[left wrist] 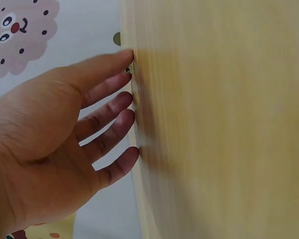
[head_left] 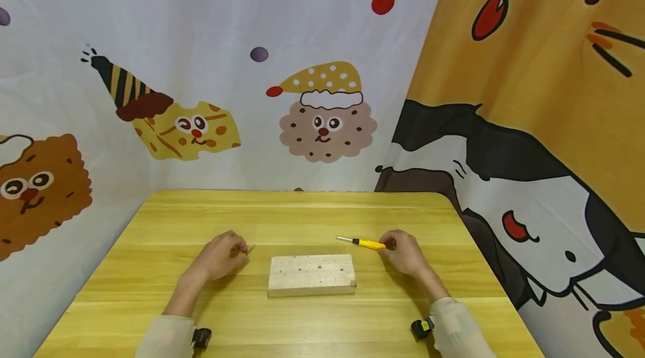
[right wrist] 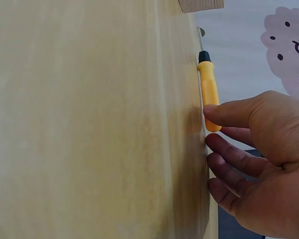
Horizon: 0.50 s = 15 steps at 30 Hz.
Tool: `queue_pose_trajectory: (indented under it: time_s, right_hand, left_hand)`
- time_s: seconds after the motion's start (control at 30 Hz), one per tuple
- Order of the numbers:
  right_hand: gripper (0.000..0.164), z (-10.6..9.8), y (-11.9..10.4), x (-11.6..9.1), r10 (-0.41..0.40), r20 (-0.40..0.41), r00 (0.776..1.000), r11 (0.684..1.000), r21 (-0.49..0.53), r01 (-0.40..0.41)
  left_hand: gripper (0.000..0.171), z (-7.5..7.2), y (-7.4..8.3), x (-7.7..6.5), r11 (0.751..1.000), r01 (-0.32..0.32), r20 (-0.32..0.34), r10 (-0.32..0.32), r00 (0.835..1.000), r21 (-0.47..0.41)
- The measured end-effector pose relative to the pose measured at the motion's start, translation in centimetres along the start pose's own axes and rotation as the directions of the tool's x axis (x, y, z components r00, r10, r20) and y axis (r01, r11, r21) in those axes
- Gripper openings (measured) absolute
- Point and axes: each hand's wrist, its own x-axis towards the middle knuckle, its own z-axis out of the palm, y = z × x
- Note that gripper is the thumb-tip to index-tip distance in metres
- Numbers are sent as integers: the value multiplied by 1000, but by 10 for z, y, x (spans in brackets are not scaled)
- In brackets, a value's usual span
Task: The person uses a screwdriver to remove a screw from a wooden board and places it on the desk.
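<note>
A pale wooden block [head_left: 311, 277] with several small dark holes or spots on top lies on the table between the two hands. To its left, my left hand [head_left: 220, 258] rests at the tabletop and pinches a small screw [head_left: 252, 249] between thumb and index finger. Only the cross-slotted head of that screw [left wrist: 128, 69] shows in the left wrist view. On the block's right, my right hand [head_left: 403, 252] holds the handle end of a yellow and black screwdriver [head_left: 370, 244] between thumb and finger. The screwdriver's metal shaft points left, and the tool lies along the tabletop.
The wood-grain table [head_left: 302, 218] ends at a patterned curtain [head_left: 211, 38] behind it. A yellow cartoon curtain [head_left: 534, 94] hangs on the right. Black wrist cameras are strapped at both sleeves.
</note>
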Motion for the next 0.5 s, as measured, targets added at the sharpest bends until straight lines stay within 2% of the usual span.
queue_pose_trajectory:
  time_s: [0.13,0.27,0.5]
  right_hand:
    - [12,0,2,0,-25,-3,1000,1000,-17,25]
    - [19,0,5,-1,-60,3,998,998,-31,61]
    - [56,-2,8,-5,-99,56,993,994,-33,101]
  left_hand:
    - [30,-2,0,-5,999,16,27,-15,1000,-44]
    - [44,-4,0,-8,999,15,41,-13,999,-42]
    - [64,-8,-3,-13,999,-5,67,8,998,-52]
